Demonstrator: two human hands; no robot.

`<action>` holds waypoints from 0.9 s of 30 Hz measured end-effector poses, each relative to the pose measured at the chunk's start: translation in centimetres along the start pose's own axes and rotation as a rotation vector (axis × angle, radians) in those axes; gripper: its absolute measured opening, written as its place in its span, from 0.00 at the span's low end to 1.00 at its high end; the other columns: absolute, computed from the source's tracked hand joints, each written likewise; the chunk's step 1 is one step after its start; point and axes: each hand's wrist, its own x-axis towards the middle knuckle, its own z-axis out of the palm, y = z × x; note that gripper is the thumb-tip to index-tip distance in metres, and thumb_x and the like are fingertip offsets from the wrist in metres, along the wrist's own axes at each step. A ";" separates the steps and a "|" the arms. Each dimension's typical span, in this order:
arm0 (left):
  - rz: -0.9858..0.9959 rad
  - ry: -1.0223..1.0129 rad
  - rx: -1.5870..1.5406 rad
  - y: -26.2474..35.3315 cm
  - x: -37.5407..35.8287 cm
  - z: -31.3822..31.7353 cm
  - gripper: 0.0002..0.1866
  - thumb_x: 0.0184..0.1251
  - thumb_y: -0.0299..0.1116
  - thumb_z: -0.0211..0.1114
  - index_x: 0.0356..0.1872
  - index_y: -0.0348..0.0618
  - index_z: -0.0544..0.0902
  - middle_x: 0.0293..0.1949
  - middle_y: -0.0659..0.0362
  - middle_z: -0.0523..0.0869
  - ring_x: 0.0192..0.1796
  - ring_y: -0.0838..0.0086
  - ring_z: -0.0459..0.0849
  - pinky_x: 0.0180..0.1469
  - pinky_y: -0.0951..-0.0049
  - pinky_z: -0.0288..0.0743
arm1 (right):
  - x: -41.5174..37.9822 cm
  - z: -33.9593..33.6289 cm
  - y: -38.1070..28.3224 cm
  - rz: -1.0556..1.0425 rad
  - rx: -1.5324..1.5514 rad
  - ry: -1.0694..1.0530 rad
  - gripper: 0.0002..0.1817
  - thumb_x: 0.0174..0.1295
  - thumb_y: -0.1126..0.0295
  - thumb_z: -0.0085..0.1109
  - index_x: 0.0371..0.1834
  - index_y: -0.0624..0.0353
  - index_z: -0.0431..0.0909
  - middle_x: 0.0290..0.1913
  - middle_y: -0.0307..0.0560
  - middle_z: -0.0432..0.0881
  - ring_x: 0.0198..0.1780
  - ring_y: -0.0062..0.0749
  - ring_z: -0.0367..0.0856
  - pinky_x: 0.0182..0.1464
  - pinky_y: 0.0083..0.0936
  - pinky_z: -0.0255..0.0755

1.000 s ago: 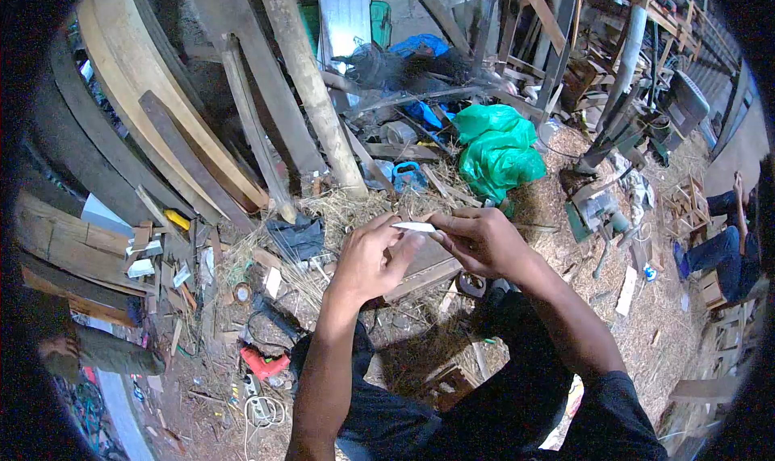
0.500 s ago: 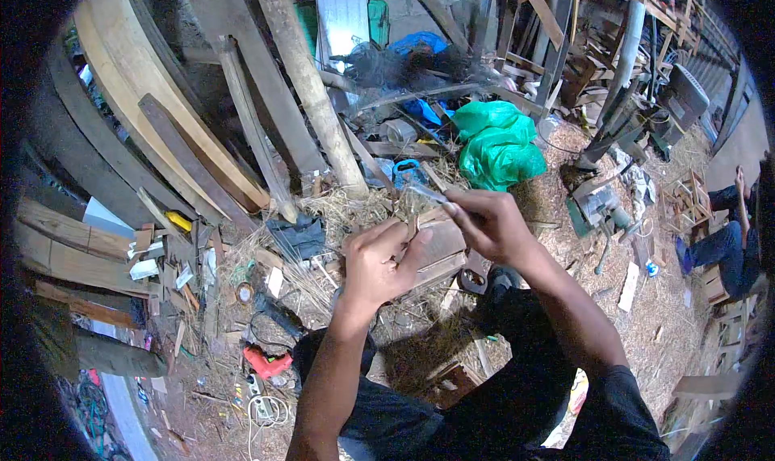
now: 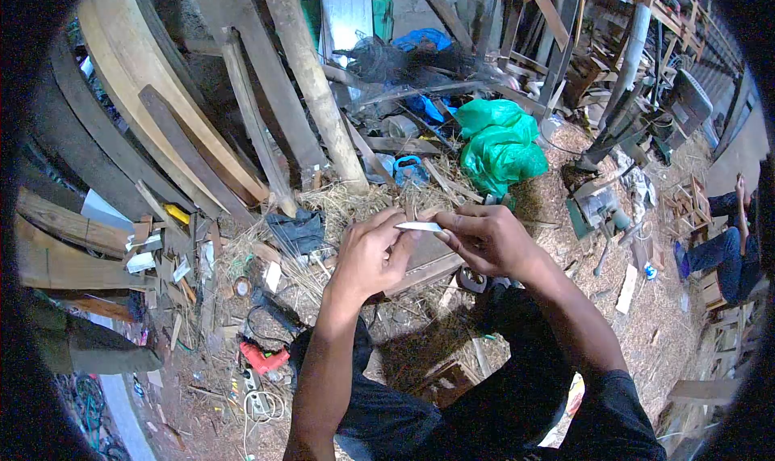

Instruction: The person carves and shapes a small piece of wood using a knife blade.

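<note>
My right hand [image 3: 488, 239] is closed on a knife [image 3: 420, 227], its pale pointed blade lying crosswise with the tip toward my left hand [image 3: 367, 255]. The fingers of my left hand are pinched together beside the blade tip. What they hold is mostly hidden; a thin brown strip [image 3: 411, 206] shows just above the blade, between the hands. Below both hands sits a wooden block [image 3: 432, 271], partly covered by them.
A red power tool [image 3: 262, 356] and a white cord [image 3: 262, 412] lie at lower left. Ahead is a green plastic bag [image 3: 500, 150]. Long boards [image 3: 169, 81] lean at left. A metal machine [image 3: 601, 207] stands at right, near a seated person [image 3: 726, 247].
The knife has come down and turned from slanting upward to nearly level. My right hand has moved slightly down and left, closer to my left hand, which has shifted slightly up.
</note>
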 end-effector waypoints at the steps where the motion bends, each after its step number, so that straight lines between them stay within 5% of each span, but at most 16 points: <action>1: 0.022 0.006 0.042 -0.1 0.0 0.0 0.06 0.59 0.25 0.62 0.37 0.37 0.83 0.28 0.51 0.80 0.26 0.58 0.80 0.28 0.64 0.72 | 0.0 0.0 -0.1 0.012 0.000 -0.014 0.14 0.60 0.66 0.62 0.50 0.54 0.84 0.27 0.53 0.81 0.24 0.49 0.80 0.27 0.40 0.74; 3: 0.066 0.021 0.125 -0.4 -0.2 -0.3 0.07 0.56 0.21 0.61 0.35 0.36 0.85 0.27 0.53 0.81 0.21 0.66 0.79 0.24 0.70 0.70 | -0.1 0.1 0.0 -0.009 -0.014 -0.003 0.15 0.60 0.67 0.63 0.50 0.53 0.84 0.27 0.52 0.80 0.23 0.48 0.80 0.26 0.40 0.74; 10: 0.188 0.074 0.110 -0.1 -0.4 -0.1 0.03 0.50 0.18 0.63 0.27 0.34 0.82 0.24 0.53 0.81 0.22 0.61 0.80 0.24 0.67 0.71 | -0.2 -0.4 1.6 -0.039 0.069 -0.010 0.16 0.57 0.77 0.60 0.50 0.60 0.81 0.27 0.55 0.77 0.26 0.42 0.78 0.29 0.35 0.70; 11: 0.232 0.071 0.097 0.6 -0.7 0.1 0.03 0.49 0.18 0.64 0.26 0.34 0.82 0.23 0.53 0.81 0.21 0.61 0.80 0.24 0.66 0.71 | 0.1 -0.7 3.0 0.130 -0.044 0.037 0.18 0.53 0.76 0.62 0.49 0.60 0.83 0.37 0.57 0.84 0.41 0.49 0.84 0.45 0.35 0.77; 13: 0.338 0.097 0.032 2.9 -0.7 0.4 0.03 0.48 0.16 0.64 0.24 0.35 0.81 0.20 0.54 0.80 0.20 0.62 0.80 0.23 0.66 0.72 | -0.2 -2.6 8.1 0.373 0.025 0.164 0.15 0.57 0.76 0.61 0.48 0.64 0.82 0.42 0.59 0.85 0.43 0.44 0.86 0.48 0.33 0.77; 16: 0.074 0.031 0.044 2.7 -0.8 0.0 0.02 0.56 0.22 0.61 0.27 0.35 0.82 0.26 0.51 0.83 0.27 0.61 0.83 0.31 0.67 0.75 | -0.1 -2.1 3.8 0.305 0.256 0.410 0.12 0.61 0.76 0.59 0.47 0.66 0.82 0.42 0.58 0.86 0.44 0.41 0.86 0.51 0.32 0.77; 19: 0.026 0.047 -0.060 1.5 0.2 -0.7 0.05 0.60 0.25 0.58 0.30 0.35 0.82 0.28 0.50 0.82 0.29 0.60 0.83 0.33 0.67 0.74 | -0.2 -1.4 -1.2 0.073 0.134 0.157 0.12 0.64 0.72 0.58 0.47 0.66 0.82 0.33 0.60 0.84 0.33 0.49 0.84 0.38 0.36 0.76; 27: 0.073 0.059 0.078 0.9 -0.2 -0.7 0.04 0.58 0.27 0.59 0.28 0.38 0.79 0.25 0.52 0.76 0.26 0.55 0.79 0.28 0.61 0.71 | -0.1 -0.2 -2.6 0.038 0.029 0.024 0.14 0.60 0.70 0.61 0.50 0.59 0.82 0.27 0.56 0.80 0.23 0.48 0.80 0.27 0.38 0.74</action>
